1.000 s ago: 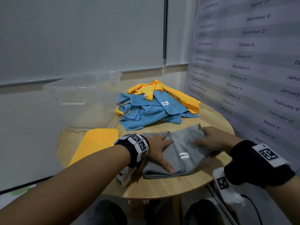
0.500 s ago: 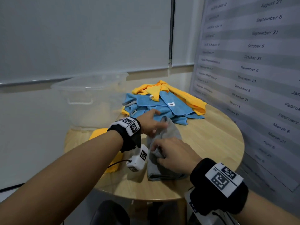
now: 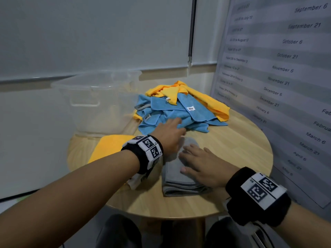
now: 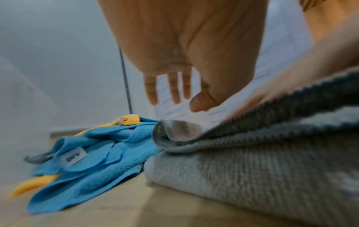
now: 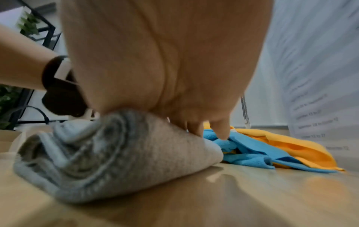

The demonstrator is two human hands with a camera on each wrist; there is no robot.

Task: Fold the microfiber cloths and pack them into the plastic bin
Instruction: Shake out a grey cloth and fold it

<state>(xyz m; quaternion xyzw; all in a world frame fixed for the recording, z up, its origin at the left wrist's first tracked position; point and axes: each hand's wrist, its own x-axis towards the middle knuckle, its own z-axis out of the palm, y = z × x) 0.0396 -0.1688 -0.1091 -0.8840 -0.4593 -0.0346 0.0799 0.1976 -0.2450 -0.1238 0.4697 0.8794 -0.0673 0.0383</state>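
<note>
Grey and folded into a thick narrow bundle, the cloth [image 3: 180, 183] lies near the front edge of our round wooden table [image 3: 232, 153]. Our right hand [image 3: 202, 167] lies flat on top of it, fingers straight and slightly spread, palm pressing the layers down; the right wrist view shows the fingertips reaching past the bundle's far end. Our left hand [image 3: 170, 135] hovers just beyond the far end of the grey cloth, fingers straight and a little apart, holding nothing; in the left wrist view the palm hangs above the bundle's top layer. Its fingertips point at the loose pile of blue cloths [image 3: 172, 113], and we cannot tell whether they touch it.

That pile sits toward the back of the table, with crumpled yellow cloths [image 3: 206, 99] on and behind it. A folded yellow cloth [image 3: 109, 147] lies flat to the left of the grey one, partly hidden by our left wrist. The clear plastic bin [image 3: 93, 97] stands at the back left of the table, beside the pile; what it holds is hard to make out through its walls. A chart of dates [image 3: 286, 68] hangs on the wall to the right.
</note>
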